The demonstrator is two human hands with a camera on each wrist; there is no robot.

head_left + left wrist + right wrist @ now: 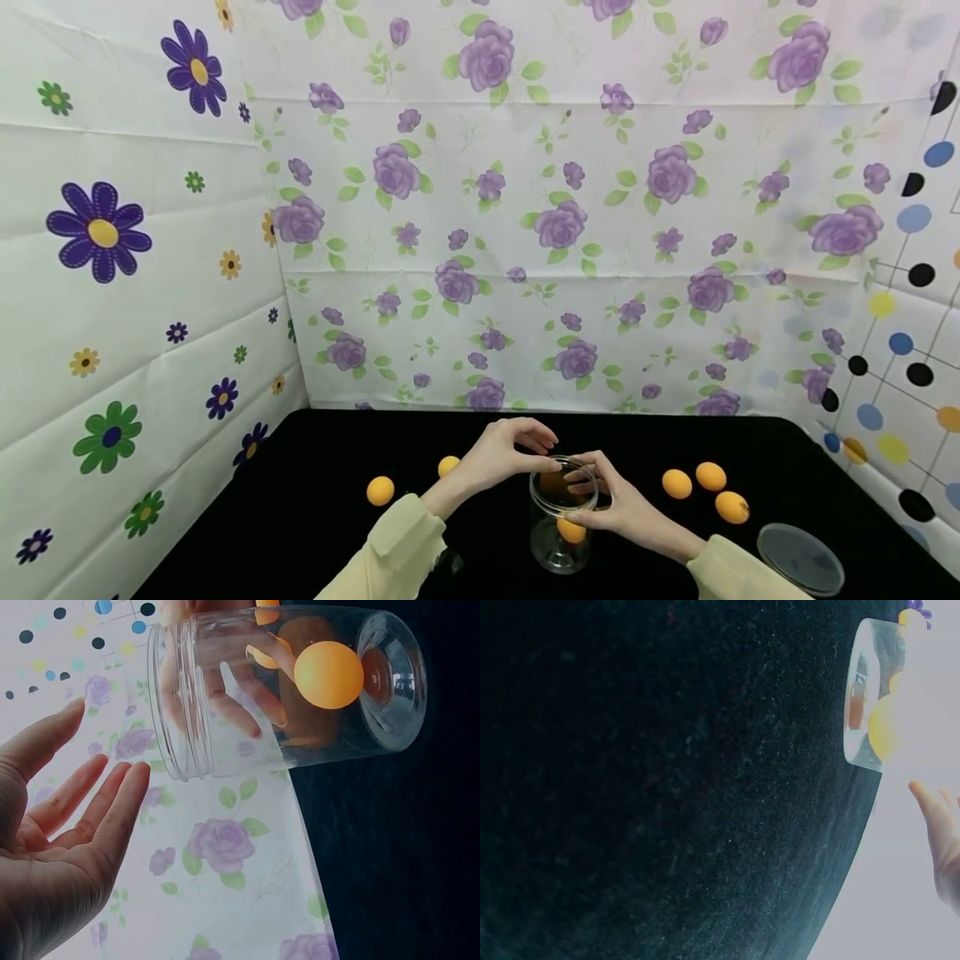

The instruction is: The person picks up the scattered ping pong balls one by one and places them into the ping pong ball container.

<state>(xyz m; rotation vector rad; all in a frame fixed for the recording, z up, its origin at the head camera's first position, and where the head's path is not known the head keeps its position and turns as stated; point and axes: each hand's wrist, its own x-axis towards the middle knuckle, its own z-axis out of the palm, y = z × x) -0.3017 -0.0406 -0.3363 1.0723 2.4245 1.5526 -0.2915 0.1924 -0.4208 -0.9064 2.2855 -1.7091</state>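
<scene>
A clear plastic jar stands upright on the black table, with an orange ball inside, near its base. My right hand grips the jar's upper part, thumb on the near side and fingers behind it. Those fingers show through the wall in the left wrist view, beside a brown patch. My left hand hovers at the rim's left side. Seen from the left wrist, its fingers are spread and hold nothing, just outside the jar mouth. Glare washes out much of the jar in the right wrist view.
Right of the jar lie three orange balls and a round translucent lid. To the left are two more balls, one in full sight and another partly behind my left wrist. Patterned cloth walls enclose the table.
</scene>
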